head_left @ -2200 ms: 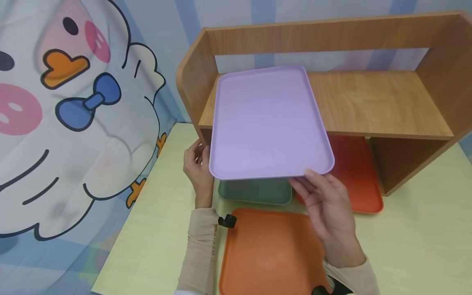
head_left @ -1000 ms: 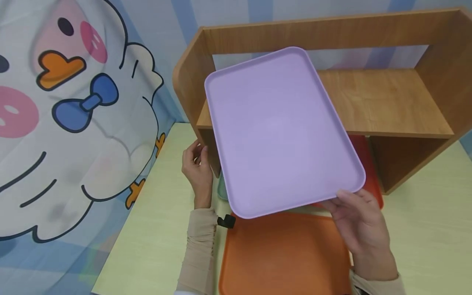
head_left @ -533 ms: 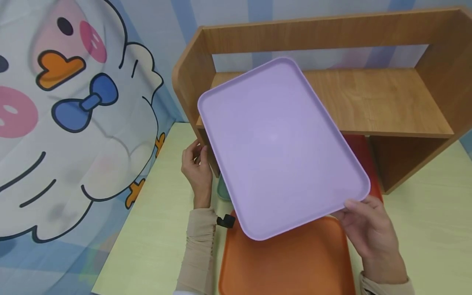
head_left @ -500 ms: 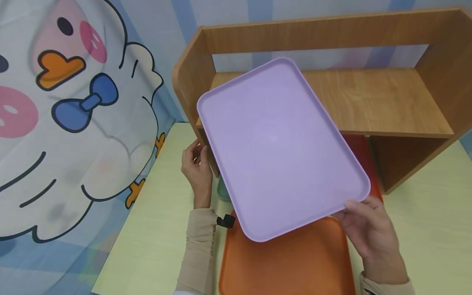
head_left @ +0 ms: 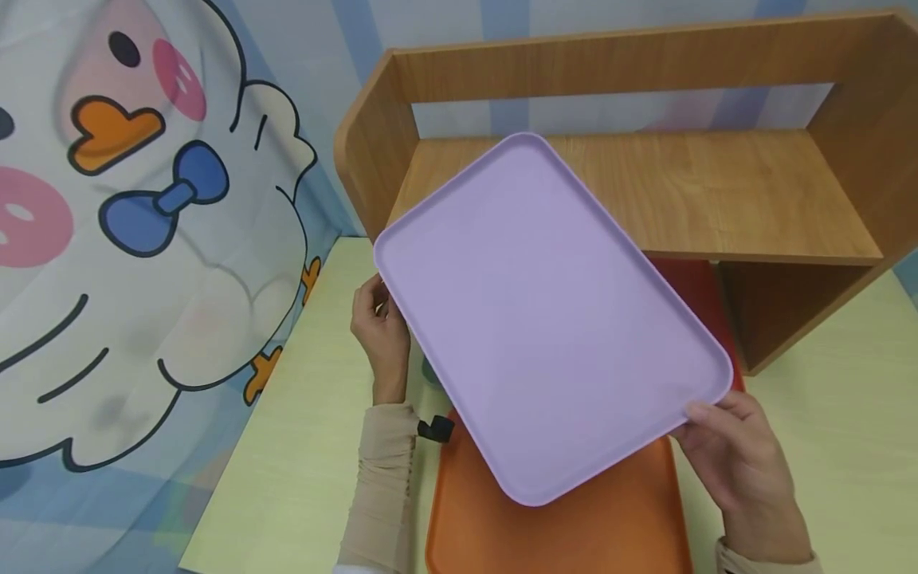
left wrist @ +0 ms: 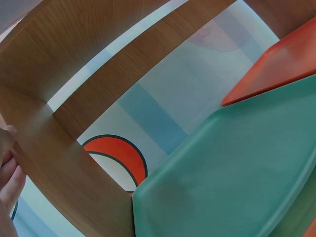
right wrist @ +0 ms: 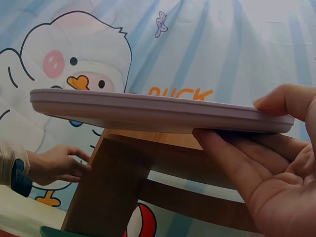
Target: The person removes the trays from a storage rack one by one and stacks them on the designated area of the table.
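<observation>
My right hand (head_left: 746,470) pinches a lilac rectangular tray (head_left: 552,319) by its near right corner, thumb on the rim. In the right wrist view the fingers (right wrist: 247,163) run flat underneath the tray, which hangs above the table in front of the shelf. My left hand (head_left: 383,343) grips the front edge of the wooden shelf's (head_left: 717,191) left side panel; part of that panel is behind the lilac tray. Below lies an orange tray (head_left: 566,526), partly covered by the lilac one in the head view.
Under the shelf board lie a green tray (left wrist: 222,173) at the left and a red tray (head_left: 699,307) to its right. The shelf stands on a pale yellow table (head_left: 301,446). A cloth printed with a duck (head_left: 215,319) hangs at the left and behind.
The right hand has moved right and nearer, bringing the lilac tray off the shelf's upper board area and turning it so its far corner points away. The left hand has stayed at the panel.
</observation>
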Demonstrator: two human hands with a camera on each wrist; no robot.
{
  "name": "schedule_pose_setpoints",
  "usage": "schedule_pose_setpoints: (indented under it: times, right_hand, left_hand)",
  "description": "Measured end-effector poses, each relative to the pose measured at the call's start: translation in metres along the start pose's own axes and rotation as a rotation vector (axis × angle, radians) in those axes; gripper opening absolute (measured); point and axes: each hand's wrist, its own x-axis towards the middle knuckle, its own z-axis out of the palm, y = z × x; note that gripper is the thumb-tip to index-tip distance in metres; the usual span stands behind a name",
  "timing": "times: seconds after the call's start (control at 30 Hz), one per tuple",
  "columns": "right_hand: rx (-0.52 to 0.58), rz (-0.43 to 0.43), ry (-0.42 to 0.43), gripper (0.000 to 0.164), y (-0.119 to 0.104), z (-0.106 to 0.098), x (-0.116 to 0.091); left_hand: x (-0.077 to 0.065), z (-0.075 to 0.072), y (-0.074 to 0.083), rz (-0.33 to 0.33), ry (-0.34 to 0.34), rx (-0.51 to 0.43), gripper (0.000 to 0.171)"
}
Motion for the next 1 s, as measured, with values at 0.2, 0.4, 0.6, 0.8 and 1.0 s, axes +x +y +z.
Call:
schedule_pose_setpoints:
  times: [0.2, 0.4, 0.6, 0.8, 1.0]
  right_hand:
    - [-0.014, -0.026, -0.024, 0.047, -0.004, -0.006, -0.008]
    - [0.008, -0.034, -0.041, 0.045, -0.008, -0.012, -0.017]
    - [0.044, -0.015, -0.026, 0.044, -0.010, -0.017, -0.024]
    - [0.019, -0.003, 0.030, 0.049, -0.010, -0.023, -0.034]
    - [-0.006, -0.001, 0.088, 0.052, -0.011, -0.029, -0.042]
  left_hand:
    - [0.001, -0.001, -0.015, 0.005, 0.006, 0.047, 0.015]
    - [-0.002, -0.004, -0.001, 0.054, -0.018, -0.113, 0.025]
    - [-0.004, -0.007, 0.037, -0.033, -0.031, -0.098, 0.025]
    - [-0.001, -0.003, 0.015, -0.161, -0.033, 0.004, 0.023]
    - [-0.003, 0.000, -0.016, -0.127, -0.041, -0.027, 0.025]
